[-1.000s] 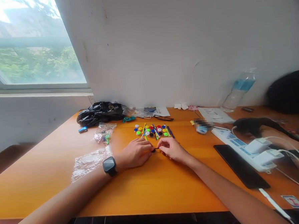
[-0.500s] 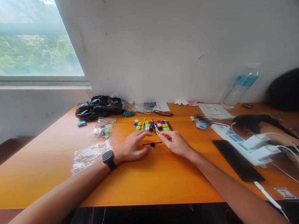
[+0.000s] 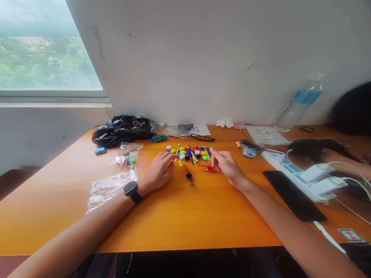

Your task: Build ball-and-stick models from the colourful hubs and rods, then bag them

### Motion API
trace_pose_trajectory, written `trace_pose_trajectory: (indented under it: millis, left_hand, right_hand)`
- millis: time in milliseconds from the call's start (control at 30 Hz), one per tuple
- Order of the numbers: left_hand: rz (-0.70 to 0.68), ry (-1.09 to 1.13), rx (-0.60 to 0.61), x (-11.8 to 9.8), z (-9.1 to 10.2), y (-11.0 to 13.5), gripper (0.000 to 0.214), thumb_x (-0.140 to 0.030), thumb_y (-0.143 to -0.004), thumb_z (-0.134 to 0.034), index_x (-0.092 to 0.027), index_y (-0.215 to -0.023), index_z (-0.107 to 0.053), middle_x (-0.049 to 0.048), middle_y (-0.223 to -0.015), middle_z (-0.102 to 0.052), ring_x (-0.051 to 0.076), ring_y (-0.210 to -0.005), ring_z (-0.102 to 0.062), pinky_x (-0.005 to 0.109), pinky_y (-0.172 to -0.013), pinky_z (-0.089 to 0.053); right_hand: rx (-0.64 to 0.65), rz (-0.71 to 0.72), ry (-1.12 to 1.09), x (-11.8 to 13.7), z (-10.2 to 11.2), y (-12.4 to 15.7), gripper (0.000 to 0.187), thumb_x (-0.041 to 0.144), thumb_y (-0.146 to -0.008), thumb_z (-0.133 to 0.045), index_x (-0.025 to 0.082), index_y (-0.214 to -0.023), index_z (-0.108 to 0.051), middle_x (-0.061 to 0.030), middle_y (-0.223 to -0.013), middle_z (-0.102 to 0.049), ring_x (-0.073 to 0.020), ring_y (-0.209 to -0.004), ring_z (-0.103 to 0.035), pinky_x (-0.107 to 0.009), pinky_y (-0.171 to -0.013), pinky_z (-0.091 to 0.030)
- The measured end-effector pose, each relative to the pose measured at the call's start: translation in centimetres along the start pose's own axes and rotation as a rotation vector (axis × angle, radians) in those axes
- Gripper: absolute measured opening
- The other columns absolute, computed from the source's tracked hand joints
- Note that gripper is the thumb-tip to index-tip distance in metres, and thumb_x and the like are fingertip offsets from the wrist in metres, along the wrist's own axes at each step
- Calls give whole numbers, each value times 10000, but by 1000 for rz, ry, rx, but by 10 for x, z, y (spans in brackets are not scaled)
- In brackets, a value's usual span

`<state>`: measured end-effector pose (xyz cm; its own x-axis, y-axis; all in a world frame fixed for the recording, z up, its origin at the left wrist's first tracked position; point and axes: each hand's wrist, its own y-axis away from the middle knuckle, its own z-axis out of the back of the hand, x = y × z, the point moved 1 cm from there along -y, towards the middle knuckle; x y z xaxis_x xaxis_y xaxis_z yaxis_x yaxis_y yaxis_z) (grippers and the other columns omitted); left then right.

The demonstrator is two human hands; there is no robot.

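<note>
A pile of small coloured discs and thin sticks lies on the orange table. My left hand, with a black watch on its wrist, rests flat, and its stretched fingertips reach the pile's left edge. A black disc on a black stick sits alone on the table between my hands. My right hand is curled, its thumb and fingers pinched on a red disc with a red stick just in front of the pile.
Clear plastic bags and a black bag lie to the left. On the right are a white power strip with chargers, a dark phone, a water bottle, papers and cables.
Both hands let go of the black disc and stick, which now stays between them. My left hand reached forward to the pile. My right hand went to the pile and came away with a red piece.
</note>
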<state>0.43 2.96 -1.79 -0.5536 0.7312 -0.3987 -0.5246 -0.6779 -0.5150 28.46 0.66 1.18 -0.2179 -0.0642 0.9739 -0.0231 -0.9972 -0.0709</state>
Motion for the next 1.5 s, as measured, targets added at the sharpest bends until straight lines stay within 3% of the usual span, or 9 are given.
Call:
trace_pose_trajectory:
  millis: [133,333,467,633,800,967,1267,1367,1500]
  left_hand:
    - [-3,-69,31,6,-3,1,379,-224,-1084,-415,-272,-1376,-652,107,-1242,-634,280,-1114,-565,446,-1000,-501]
    - [-13,-179,126,12,-2,2,435,-180,-1036,-460,-309,-1371,-705,118,-1198,-604,288,-1043,-538,456,-953,-488]
    - [-11,-197,146,13,-1,2,393,-239,-1057,-453,-301,-1332,-726,117,-1164,-632,292,-1012,-526,456,-918,-489]
    - [5,-209,114,15,-1,2,361,-300,-1076,-449,-260,-1304,-727,127,-1126,-646,293,-998,-529,456,-899,-498]
    - [1,-184,115,16,-1,1,391,-273,-1062,-454,-282,-1344,-724,126,-1103,-647,284,-975,-546,448,-884,-504]
    - [7,-188,129,17,-1,1,394,-255,-1056,-452,-294,-1310,-750,121,-1070,-655,283,-972,-567,449,-878,-510]
    - [33,-187,115,16,-1,0,320,-280,-1054,-486,-236,-1248,-737,115,-1026,-658,283,-997,-605,435,-897,-516]
    - [25,-162,101,16,-1,0,321,-257,-1052,-478,-241,-1250,-729,113,-1024,-661,274,-1003,-616,416,-888,-523]
    - [20,-150,96,16,-1,0,300,-251,-1039,-499,-231,-1233,-727,114,-1029,-667,276,-1014,-621,416,-891,-525]
  right_hand:
    - [-14,60,26,-5,3,-6,668,768,-882,-634,188,-552,-622,-5,-561,-425,-127,-545,-375,-257,-499,-396]
    - [22,5,-28,-8,-2,-5,668,799,-853,-643,194,-570,-616,9,-581,-392,-135,-555,-404,-287,-555,-496]
    - [12,133,166,-7,-1,-2,607,715,-954,-553,204,-631,-614,14,-563,-395,-145,-546,-392,-284,-537,-404]
    - [-43,382,596,-3,3,0,401,468,-1020,-538,216,-712,-587,11,-588,-491,-155,-574,-438,-300,-584,-321]
    - [45,379,760,-6,9,-3,180,304,-947,-581,212,-829,-680,-47,-818,-697,-184,-711,-577,-293,-637,-368]
    - [115,333,862,-11,13,-5,114,239,-878,-602,214,-822,-698,-46,-809,-698,-180,-688,-577,-287,-615,-352]
    - [40,284,921,-9,14,-4,101,238,-856,-616,225,-763,-653,-16,-686,-654,-171,-610,-535,-298,-569,-276]
    - [32,349,826,-7,7,-1,118,249,-902,-593,223,-821,-674,-23,-727,-675,-179,-646,-566,-294,-602,-337]
    - [144,482,714,-4,-5,9,147,255,-965,-574,219,-958,-717,-55,-924,-749,-187,-742,-621,-301,-703,-433]
